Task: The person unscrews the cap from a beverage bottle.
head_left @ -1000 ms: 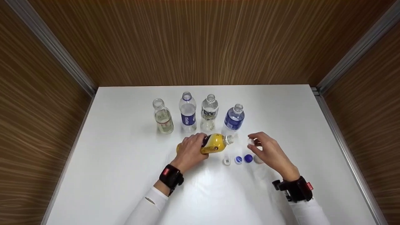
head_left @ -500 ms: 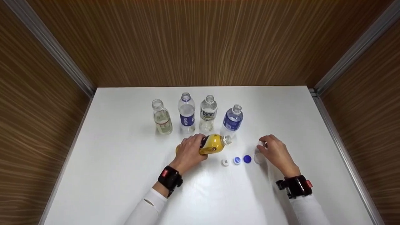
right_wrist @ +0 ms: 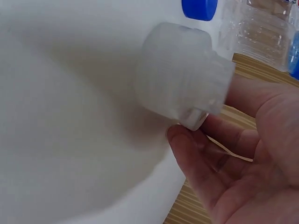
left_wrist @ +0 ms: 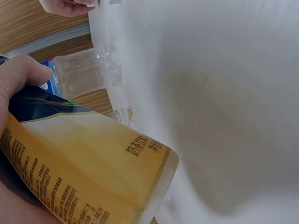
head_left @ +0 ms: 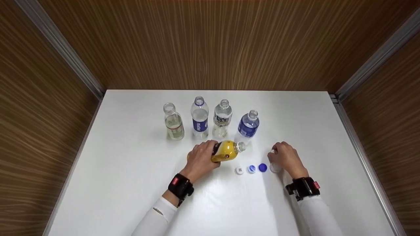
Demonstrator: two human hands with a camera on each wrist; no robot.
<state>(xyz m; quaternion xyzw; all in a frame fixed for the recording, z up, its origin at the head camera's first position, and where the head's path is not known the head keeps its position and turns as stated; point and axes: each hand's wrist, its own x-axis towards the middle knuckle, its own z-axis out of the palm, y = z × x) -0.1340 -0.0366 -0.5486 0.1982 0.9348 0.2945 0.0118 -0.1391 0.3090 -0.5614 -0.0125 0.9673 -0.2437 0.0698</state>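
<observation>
My left hand (head_left: 200, 159) grips a yellow drink bottle (head_left: 225, 150) round its dark middle. The bottle lies tipped, its uncapped mouth pointing right; in the left wrist view its yellow label (left_wrist: 88, 158) fills the lower left. Right of the mouth, my right hand (head_left: 287, 160) pinches a small whitish bottle cap (right_wrist: 194, 118) between thumb and fingers, low over the table. A larger translucent cap (right_wrist: 173, 70) stands right beside those fingertips. It ends a row with a white cap (head_left: 239, 170), a blue-and-white cap (head_left: 251, 168) and a dark blue cap (head_left: 262, 167).
Behind the hands, uncapped bottles stand upright in a row: a wide-mouthed one (head_left: 175, 126), a Pepsi bottle (head_left: 199, 121), a clear one with a black-and-white label (head_left: 222, 119) and a blue-labelled one (head_left: 248, 127). Wood-grain panels (head_left: 213, 46) enclose the white table (head_left: 124, 183).
My right hand has moved right, away from the yellow bottle's mouth, and down toward the table behind the translucent cap, carrying the small cap. The left hand and bottle stay put.
</observation>
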